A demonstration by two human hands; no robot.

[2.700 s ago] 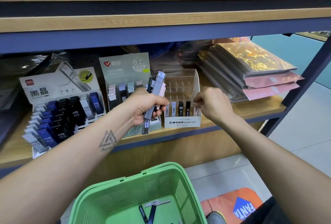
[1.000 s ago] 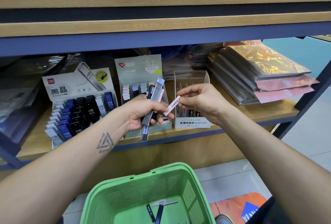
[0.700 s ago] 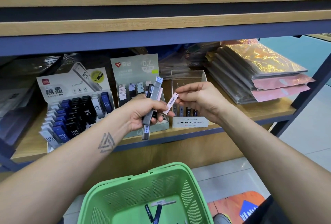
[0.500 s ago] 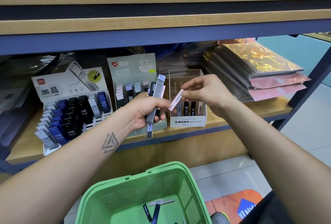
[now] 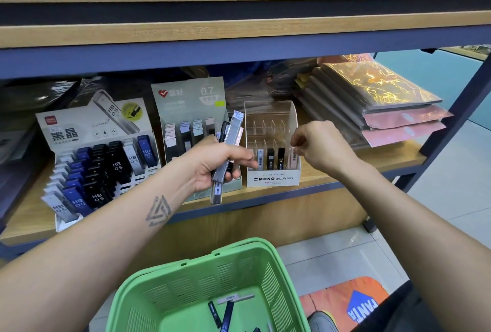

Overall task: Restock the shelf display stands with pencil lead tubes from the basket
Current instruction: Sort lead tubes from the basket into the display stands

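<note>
Pink tube (image 5: 293,157) now upright in the MONO stand's (image 5: 273,179) right slot; right hand (image 5: 321,147) curled just above, grip unclear. Left hand (image 5: 212,164) grips the spare tubes (image 5: 228,151), long axis near-vertical, just left of the stand.

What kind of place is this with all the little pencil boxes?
Most likely a stationery shop. Shelves hold display stands of pencil lead tubes, with wrapped notebooks or folders stacked beside them. A green shopping basket sits below, and the left hand holds more tubes.
</note>
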